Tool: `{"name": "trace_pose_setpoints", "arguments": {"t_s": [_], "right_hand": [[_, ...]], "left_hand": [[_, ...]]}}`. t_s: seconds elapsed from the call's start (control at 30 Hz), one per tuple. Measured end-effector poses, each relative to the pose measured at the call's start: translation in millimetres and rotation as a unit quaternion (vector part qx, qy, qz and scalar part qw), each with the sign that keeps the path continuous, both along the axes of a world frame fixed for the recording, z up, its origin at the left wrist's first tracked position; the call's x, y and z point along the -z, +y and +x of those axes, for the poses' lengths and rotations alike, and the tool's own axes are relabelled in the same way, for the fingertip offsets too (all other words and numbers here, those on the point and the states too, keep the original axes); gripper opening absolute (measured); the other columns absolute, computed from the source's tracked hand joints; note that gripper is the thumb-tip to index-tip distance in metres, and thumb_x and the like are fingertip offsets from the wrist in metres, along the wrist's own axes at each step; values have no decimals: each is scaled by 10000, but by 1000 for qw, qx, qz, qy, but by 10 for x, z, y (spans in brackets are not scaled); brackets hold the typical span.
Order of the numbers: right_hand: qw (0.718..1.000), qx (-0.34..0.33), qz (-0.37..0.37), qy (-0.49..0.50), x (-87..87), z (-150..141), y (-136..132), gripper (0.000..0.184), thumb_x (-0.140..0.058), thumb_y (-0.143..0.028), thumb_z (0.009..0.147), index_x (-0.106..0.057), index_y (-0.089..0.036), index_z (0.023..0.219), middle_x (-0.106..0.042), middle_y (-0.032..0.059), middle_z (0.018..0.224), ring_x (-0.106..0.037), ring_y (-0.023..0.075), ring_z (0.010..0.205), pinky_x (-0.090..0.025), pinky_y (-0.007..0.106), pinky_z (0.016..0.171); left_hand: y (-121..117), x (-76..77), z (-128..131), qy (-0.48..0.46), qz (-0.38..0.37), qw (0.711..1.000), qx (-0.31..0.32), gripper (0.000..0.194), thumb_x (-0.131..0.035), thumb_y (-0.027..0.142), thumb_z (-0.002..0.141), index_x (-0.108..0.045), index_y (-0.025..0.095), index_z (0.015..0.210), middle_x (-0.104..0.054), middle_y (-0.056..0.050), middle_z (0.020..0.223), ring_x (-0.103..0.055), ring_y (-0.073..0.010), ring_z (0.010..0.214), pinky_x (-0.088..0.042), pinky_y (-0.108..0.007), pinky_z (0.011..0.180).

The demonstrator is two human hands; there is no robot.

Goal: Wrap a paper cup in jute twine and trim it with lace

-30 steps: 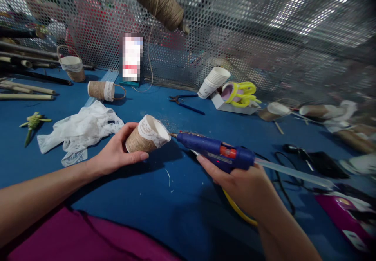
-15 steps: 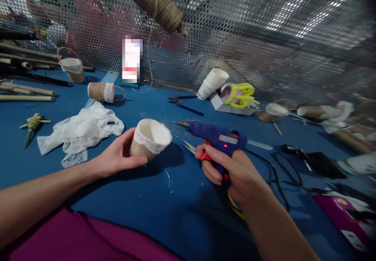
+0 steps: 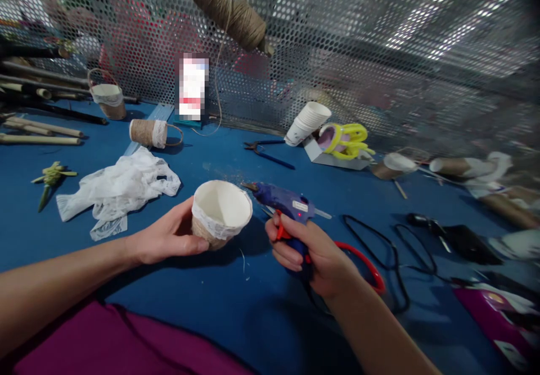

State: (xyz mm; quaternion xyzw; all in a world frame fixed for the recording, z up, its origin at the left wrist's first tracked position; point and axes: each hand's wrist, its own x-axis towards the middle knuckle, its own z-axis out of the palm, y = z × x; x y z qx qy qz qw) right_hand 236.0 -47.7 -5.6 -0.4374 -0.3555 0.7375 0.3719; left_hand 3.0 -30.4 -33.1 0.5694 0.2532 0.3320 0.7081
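My left hand [image 3: 169, 234] is closed around the side of a paper cup [image 3: 221, 206], which tilts a little with its white open mouth toward me. Twine covers the cup's lower part, and a band of white lace runs below the rim. In my right hand [image 3: 304, 245] is a blue glue gun [image 3: 280, 198] with its red light lit. Fingers wrap its handle by the orange-red trigger. The nozzle points left, close to the cup's far right rim; I cannot tell whether they touch. Scissors with a red handle [image 3: 371, 265] lie partly hidden beneath that hand.
White lace [image 3: 122, 186] lies crumpled at left. Two twine-wrapped cups with handles [image 3: 147, 133] are behind it. Blue pliers [image 3: 270, 154], stacked paper cups [image 3: 307, 123] and a yellow bundle [image 3: 348, 139] stand along the mesh wall. A black cord [image 3: 379, 240] loops at right.
The glue gun has moved left and slightly down, bringing its nozzle nearer the cup rim. The cup has turned its mouth more toward me. More of the red scissor handle shows.
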Motion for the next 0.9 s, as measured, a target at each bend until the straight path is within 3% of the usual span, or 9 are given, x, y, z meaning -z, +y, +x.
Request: {"name": "trace_pose_setpoints", "arguments": {"t_s": [0.27,0.43,0.63,0.9], "right_hand": [[1000,-9,1,-19,4,-53,-23,280,-585,-383,763,-589,-137,630,-357,-79,355,-258,33,336,-159,178,353],[987,19,82,-135,-9,-24,-25,275,-577,-396,768,-581,-143,660,-389,-73,361,-320,52,353,-218,195,376],[906,29,235,-352,-52,61,-16,278,-554,-412,785,-608,-160,681,-472,-43,401,-427,92,393,-343,234,427],[831,34,220,-509,-149,64,-41,337,-577,-449,720,-564,-185,511,-488,-19,385,-465,118,384,-390,262,430]], "left_hand": [[1,27,4,-3,20,1000,-8,720,-663,313,678,-334,137,1294,-508,-158,1241,-476,-302,1140,-418,-390,908],[10,33,2,-4,21,1000,-16,716,-669,325,682,-346,153,1297,-506,-145,1256,-480,-299,1141,-421,-389,914],[31,50,-22,25,13,999,-41,630,-664,335,684,-424,169,1242,-560,-114,1185,-525,-275,1075,-444,-368,884],[48,71,-37,69,6,995,-67,582,-662,353,657,-475,168,1176,-584,-93,1099,-553,-242,976,-467,-337,825]]}}
